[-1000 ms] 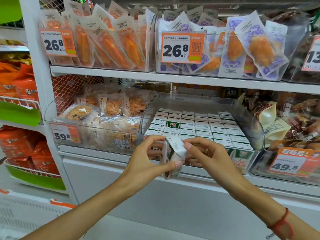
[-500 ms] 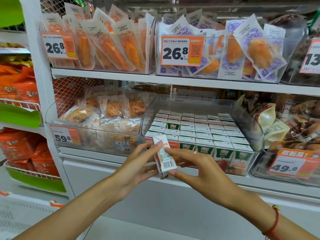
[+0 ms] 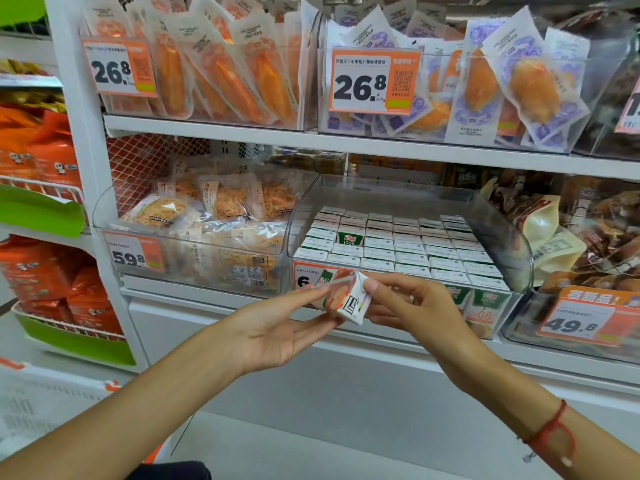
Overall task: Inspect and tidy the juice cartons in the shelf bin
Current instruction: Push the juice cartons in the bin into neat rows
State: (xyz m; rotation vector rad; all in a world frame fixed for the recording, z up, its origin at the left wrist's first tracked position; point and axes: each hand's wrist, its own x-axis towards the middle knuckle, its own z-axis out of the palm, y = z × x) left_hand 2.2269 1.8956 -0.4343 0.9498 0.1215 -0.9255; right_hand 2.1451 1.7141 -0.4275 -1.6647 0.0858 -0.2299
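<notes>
Juice carton (image 3: 343, 297) is out of the bin and sits tilted between both hands, right in front of the bin's lower front edge, with its white end panel facing the camera and the orange fruit print on its side turned left. The left hand (image 3: 277, 327) is palm-up under it with fingers mostly straight, so the carton kind of rests against the fingertips rather than being wrapped. The right hand (image 3: 412, 303) pinches the carton's right end with curled fingers and thumb, and there's a red string bracelet (image 3: 550, 434) on that wrist. Just behind the hands is the clear shelf bin (image 3: 512, 237), packed with neat rows of the same little juice cartons (image 3: 408, 244) standing upright, tops showing; one slot in the second column from the left looks lower, since a green "100%" face shows there. A price tag on the bin front is partly hidden by the held carton. Left of it, another clear bin (image 3: 104, 216) holds bags of shredded snack stuff with a 59.8 tag (image 3: 133, 252). To the right there's a bin of brown packaged snacks with a 49.8 tag (image 3: 575, 322). Up on the next shelf, sealed pouches of orange food stand behind two 26.8 tags (image 3: 375, 83).
</notes>
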